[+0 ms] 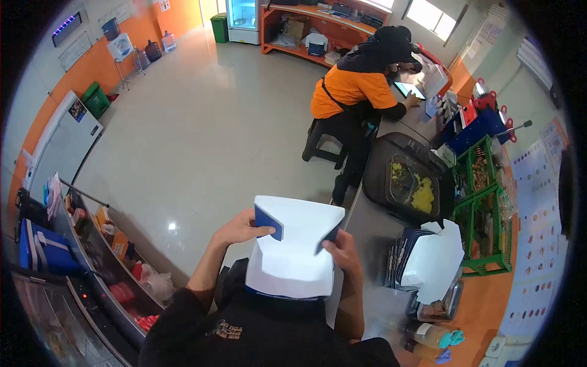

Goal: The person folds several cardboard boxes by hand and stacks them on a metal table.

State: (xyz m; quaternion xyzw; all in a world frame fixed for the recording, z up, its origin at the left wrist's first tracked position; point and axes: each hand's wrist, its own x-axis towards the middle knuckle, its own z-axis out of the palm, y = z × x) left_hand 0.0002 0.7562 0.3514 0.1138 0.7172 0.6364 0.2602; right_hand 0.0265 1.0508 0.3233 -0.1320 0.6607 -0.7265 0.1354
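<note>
A partly folded cardboard box [296, 263], white inside with dark blue outer flaps, is held up in front of my chest. My left hand [243, 229] pinches its left flap, thumb on the blue face. On the other side, the right flap is gripped by my right hand [343, 249], with the thumb on the front and the other fingers mostly hidden. The inside of the box faces me. To the right on the steel counter lies a stack of flat box blanks [425, 257], blue at the edges and white on top.
Behind the stack, a dark warmer tray [379, 177] holds yellow food [423, 194]. Green crates [489, 226] line the wall side. Bottles [431, 334] stand at the near right. A co-worker [361, 85] sits at the counter's far end. Shelving [116, 257] is at left.
</note>
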